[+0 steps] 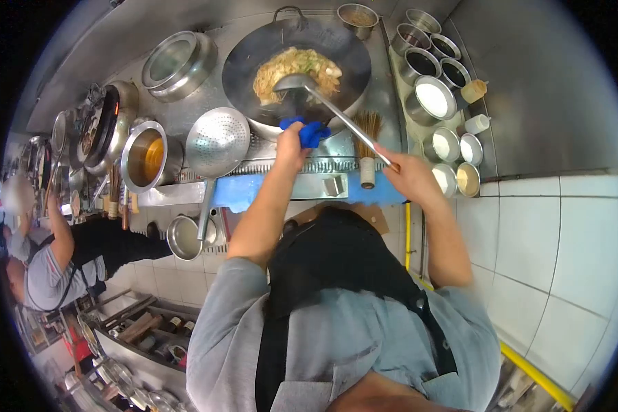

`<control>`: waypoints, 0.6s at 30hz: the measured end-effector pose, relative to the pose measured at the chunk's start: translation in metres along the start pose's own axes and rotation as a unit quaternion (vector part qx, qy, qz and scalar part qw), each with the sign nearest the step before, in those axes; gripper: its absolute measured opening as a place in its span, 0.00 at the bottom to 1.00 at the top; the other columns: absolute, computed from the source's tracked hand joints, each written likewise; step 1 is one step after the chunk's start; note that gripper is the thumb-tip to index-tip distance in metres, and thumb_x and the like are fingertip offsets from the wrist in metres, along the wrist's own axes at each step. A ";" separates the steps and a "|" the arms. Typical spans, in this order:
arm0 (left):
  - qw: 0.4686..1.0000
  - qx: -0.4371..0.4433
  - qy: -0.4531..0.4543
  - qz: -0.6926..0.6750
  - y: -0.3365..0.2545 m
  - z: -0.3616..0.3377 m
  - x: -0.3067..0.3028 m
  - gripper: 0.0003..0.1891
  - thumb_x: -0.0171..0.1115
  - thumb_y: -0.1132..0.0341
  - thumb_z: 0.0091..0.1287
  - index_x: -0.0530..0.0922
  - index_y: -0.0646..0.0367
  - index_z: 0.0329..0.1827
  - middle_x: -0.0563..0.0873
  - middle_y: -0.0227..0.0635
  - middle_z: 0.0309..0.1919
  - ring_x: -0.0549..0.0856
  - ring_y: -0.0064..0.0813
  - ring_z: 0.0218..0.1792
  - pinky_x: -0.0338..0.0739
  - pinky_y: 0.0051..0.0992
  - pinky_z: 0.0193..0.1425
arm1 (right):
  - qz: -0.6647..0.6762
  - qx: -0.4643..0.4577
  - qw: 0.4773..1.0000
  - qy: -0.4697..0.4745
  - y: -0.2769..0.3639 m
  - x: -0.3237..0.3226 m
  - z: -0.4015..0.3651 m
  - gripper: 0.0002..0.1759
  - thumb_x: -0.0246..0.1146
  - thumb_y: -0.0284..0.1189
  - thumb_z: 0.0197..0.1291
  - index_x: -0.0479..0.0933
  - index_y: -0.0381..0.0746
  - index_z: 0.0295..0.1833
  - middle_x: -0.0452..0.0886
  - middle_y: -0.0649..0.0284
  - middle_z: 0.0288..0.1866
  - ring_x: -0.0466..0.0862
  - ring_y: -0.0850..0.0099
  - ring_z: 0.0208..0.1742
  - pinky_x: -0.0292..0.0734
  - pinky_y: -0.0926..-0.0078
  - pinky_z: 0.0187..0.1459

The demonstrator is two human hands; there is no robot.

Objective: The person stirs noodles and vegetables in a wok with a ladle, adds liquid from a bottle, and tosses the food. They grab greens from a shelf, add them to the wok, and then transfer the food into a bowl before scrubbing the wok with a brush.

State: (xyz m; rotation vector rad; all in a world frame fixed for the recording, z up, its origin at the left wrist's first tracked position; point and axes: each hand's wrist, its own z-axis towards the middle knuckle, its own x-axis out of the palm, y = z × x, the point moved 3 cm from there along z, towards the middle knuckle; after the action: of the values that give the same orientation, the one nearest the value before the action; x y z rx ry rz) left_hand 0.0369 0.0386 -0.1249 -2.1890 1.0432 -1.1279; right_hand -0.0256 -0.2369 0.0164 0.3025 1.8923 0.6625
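Observation:
My left hand (pixel 290 147) is closed on a blue cloth (pixel 312 134) at the near rim of a large dark wok (pixel 242 77). Any wok handle under the cloth is hidden. Fried noodles (pixel 281 66) with green and pale pieces lie in the wok. My right hand (pixel 413 177) grips the end of a long metal ladle (pixel 343 117), whose bowl is over the noodles, underside up. Below the ladle's handle, a bamboo brush (pixel 367 158) stands at the stove's front edge. To the left of the wok rests a perforated strainer (pixel 218 141).
Seasoning pots (pixel 431 99) and squeeze bottles (pixel 475 124) line the right side. A pot of orange liquid (pixel 146 156) and stacked metal bowls (pixel 178 65) stand to the left. A co-worker (pixel 55 264) is at the far left. A saucepan (pixel 185 237) sits below the counter edge.

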 end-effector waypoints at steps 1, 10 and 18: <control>0.999 0.024 0.005 -0.030 0.013 0.004 -0.006 0.12 0.58 0.67 0.70 0.77 0.63 0.52 0.88 0.42 0.42 0.90 0.35 0.40 0.85 0.32 0.38 | -0.006 -0.018 0.998 -0.055 0.006 0.011 0.010 0.31 0.63 0.29 0.64 0.77 0.61 0.73 0.81 0.53 0.29 0.80 0.59 0.29 0.76 0.61 0.38; 0.999 -0.007 0.038 -0.012 0.004 -0.081 -0.029 0.12 0.54 0.72 0.70 0.77 0.62 0.55 0.88 0.43 0.49 0.90 0.36 0.42 0.87 0.35 0.40 | 0.072 0.030 0.994 -0.081 0.056 0.009 -0.065 0.33 0.67 0.25 0.63 0.77 0.58 0.73 0.70 0.63 0.22 0.72 0.72 0.26 0.73 0.70 0.35; 0.996 0.030 0.085 -0.002 0.014 -0.013 -0.051 0.11 0.56 0.65 0.75 0.78 0.61 0.53 0.87 0.38 0.43 0.87 0.33 0.39 0.84 0.36 0.39 | -0.030 0.003 0.985 -0.167 0.080 0.057 -0.019 0.29 0.66 0.31 0.62 0.79 0.57 0.70 0.83 0.47 0.31 0.82 0.52 0.31 0.78 0.57 0.41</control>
State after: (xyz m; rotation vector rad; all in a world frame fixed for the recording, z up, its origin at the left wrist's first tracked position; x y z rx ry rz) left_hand 0.0010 0.0701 -0.1518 -2.0779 1.0613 -1.3496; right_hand -0.0733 -0.1489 0.0239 0.3362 1.5763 0.5281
